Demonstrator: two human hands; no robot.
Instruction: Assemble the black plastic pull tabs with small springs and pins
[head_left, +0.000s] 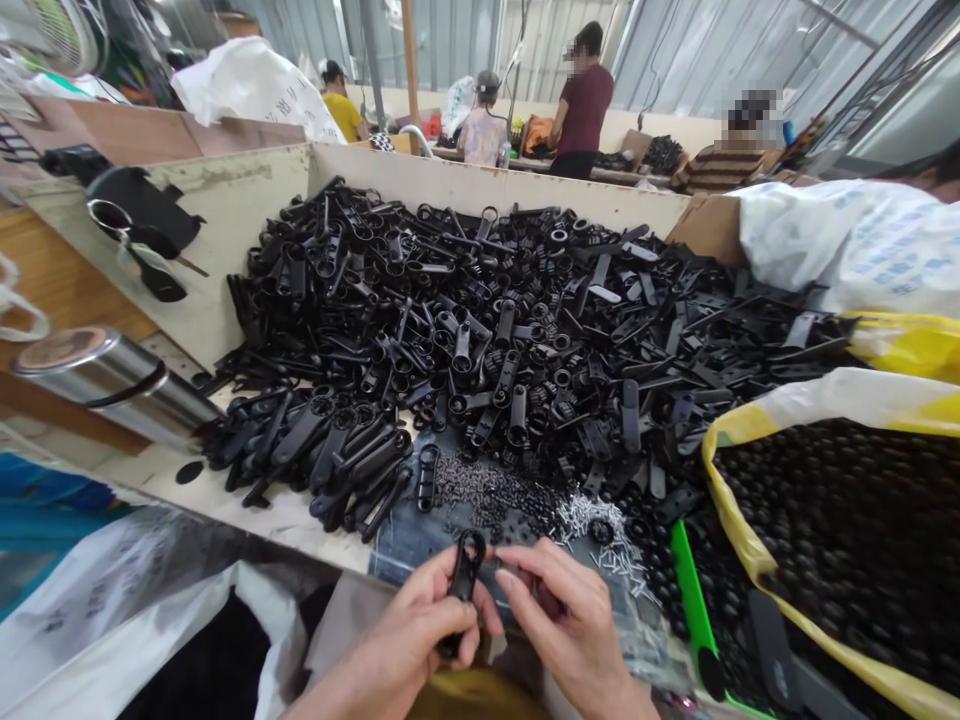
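My left hand (416, 625) is closed around a flat black plastic arm (465, 570) with a ring at its top end, holding it upright near the bench's front edge. My right hand (566, 625) sits beside it with thumb and forefinger pinched together against the arm's side; whatever they pinch is too small to name. Just beyond my hands lie small dark screws (487, 490) and bright silver pins (592, 520) on a clear plastic sheet. A big heap of black plastic parts (480, 320) fills the wooden tray behind.
A yellow-rimmed bag of small black round pieces (847, 530) stands at the right, with a green-handled tool (694, 600) beside it. A steel flask (105, 385) lies at the left. The tray wall (240, 200) holds black items. Several people work at a far bench (585, 100).
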